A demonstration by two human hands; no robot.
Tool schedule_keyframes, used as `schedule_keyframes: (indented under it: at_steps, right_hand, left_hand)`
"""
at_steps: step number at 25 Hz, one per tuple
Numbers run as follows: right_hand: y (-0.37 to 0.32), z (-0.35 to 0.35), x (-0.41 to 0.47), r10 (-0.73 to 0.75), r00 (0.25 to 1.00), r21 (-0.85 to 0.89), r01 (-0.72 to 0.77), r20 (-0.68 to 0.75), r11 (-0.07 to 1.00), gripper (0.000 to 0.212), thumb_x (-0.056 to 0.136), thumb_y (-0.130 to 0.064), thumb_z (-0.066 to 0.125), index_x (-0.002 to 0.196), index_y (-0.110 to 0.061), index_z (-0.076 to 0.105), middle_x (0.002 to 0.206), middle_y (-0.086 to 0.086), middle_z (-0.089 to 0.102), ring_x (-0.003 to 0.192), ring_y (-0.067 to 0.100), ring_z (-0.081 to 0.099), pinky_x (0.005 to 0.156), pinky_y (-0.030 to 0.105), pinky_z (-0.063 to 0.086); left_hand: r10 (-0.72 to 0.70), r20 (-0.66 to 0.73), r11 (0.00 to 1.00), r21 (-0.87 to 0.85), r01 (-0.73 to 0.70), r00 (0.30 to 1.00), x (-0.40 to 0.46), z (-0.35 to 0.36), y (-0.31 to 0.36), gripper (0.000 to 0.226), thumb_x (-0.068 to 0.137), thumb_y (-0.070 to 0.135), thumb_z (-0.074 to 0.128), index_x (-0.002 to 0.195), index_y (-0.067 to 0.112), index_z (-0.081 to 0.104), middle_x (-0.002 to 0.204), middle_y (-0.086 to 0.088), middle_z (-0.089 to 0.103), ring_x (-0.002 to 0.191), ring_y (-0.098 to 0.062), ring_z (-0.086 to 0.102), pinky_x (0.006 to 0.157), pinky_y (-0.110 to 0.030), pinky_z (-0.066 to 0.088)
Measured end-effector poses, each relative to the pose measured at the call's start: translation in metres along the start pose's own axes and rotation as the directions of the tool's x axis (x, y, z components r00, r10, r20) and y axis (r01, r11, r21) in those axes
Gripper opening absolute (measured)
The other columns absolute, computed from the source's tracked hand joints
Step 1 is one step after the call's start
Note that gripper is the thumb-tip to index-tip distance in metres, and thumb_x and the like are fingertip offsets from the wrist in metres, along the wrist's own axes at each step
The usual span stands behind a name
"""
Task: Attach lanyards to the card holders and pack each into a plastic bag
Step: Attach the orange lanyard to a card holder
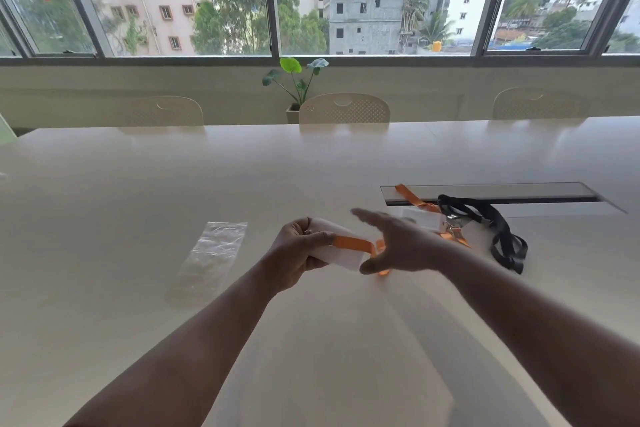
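1. The plastic bag [210, 258] lies flat on the table [138, 184], well left of both your hands, long axis running away from you.
2. Your left hand [298, 253] grips the white card holder [341, 253] by its left end, thumb pinning the orange lanyard [353, 243] across its face; the holder's long axis points right.
3. Your right hand [398, 246] hangs just right of the holder, fingers spread and straight, holding nothing; it is nearer the loose lanyard end.
4. Further right lie another holder [420, 218] and a black lanyard [498, 229], untouched.
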State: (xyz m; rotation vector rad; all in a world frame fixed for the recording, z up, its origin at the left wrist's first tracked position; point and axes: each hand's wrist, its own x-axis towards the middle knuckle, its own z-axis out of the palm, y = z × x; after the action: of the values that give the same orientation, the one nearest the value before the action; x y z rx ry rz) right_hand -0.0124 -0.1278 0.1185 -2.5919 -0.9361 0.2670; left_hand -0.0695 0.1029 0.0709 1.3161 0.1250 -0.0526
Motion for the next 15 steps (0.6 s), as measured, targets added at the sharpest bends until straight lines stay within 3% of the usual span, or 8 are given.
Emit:
schedule_keyframes:
  at_steps: [3, 5, 8, 11, 15]
  right_hand:
    - [-0.008, 0.033, 0.003, -0.043, 0.999, 0.205, 0.044, -0.007, 0.978, 0.097, 0.077, -0.017, 0.078, 0.157, -0.039, 0.028, 0.15, -0.006, 0.049, 0.126, 0.013, 0.052, 0.102, 0.026, 0.045]
    - [-0.007, 0.046, 0.006, -0.014, 1.0, 0.345, 0.005, 0.024, 0.939, 0.094, 0.079, -0.01, 0.073, 0.155, -0.043, 0.028, 0.14, -0.004, 0.053, 0.112, 0.015, 0.059, 0.085, 0.023, 0.056]
    - [-0.005, 0.066, 0.009, 0.051, 0.997, 0.502, -0.073, 0.058, 0.862, 0.092, 0.081, -0.007, 0.068, 0.153, -0.047, 0.027, 0.129, -0.006, 0.052, 0.1, 0.017, 0.064, 0.071, 0.021, 0.056]
    - [-0.003, 0.084, 0.009, 0.065, 0.997, 0.512, -0.082, 0.051, 0.855, 0.086, 0.083, -0.005, 0.066, 0.153, -0.041, 0.032, 0.128, -0.004, 0.054, 0.098, 0.015, 0.063, 0.072, 0.018, 0.053]
    - [-0.001, 0.091, 0.012, 0.026, 0.999, 0.277, -0.016, -0.035, 0.961, 0.066, 0.084, -0.011, 0.06, 0.148, -0.024, 0.049, 0.142, 0.004, 0.056, 0.122, 0.019, 0.056, 0.099, 0.028, 0.048]
  left_hand:
    - [-0.018, -0.022, 0.999, -0.032, 0.018, 1.0, -0.002, -0.005, -0.009, 0.045, 0.071, 0.011, 0.08, 0.112, 0.004, 0.062, 0.096, -0.012, 0.071, 0.094, -0.029, 0.072, 0.083, -0.047, 0.061]
    - [-0.039, -0.024, 0.997, -0.067, 0.038, 0.999, -0.004, -0.011, -0.018, 0.042, 0.072, 0.011, 0.079, 0.11, 0.006, 0.061, 0.095, -0.011, 0.07, 0.094, -0.029, 0.072, 0.086, -0.048, 0.061]
    - [-0.076, 0.001, 0.994, -0.081, 0.076, 0.997, -0.009, -0.013, -0.032, 0.047, 0.074, 0.013, 0.079, 0.115, 0.003, 0.059, 0.102, -0.014, 0.069, 0.096, -0.029, 0.071, 0.087, -0.047, 0.061]
    - [-0.09, 0.008, 0.992, -0.088, 0.09, 0.996, -0.012, -0.01, -0.049, 0.051, 0.073, 0.011, 0.082, 0.118, 0.005, 0.057, 0.104, -0.015, 0.066, 0.093, -0.029, 0.07, 0.08, -0.044, 0.061]
    - [-0.049, 0.002, 0.998, -0.037, 0.049, 0.999, -0.008, -0.01, -0.059, 0.05, 0.073, 0.01, 0.083, 0.117, 0.002, 0.062, 0.101, -0.017, 0.067, 0.089, -0.03, 0.069, 0.076, -0.043, 0.059]
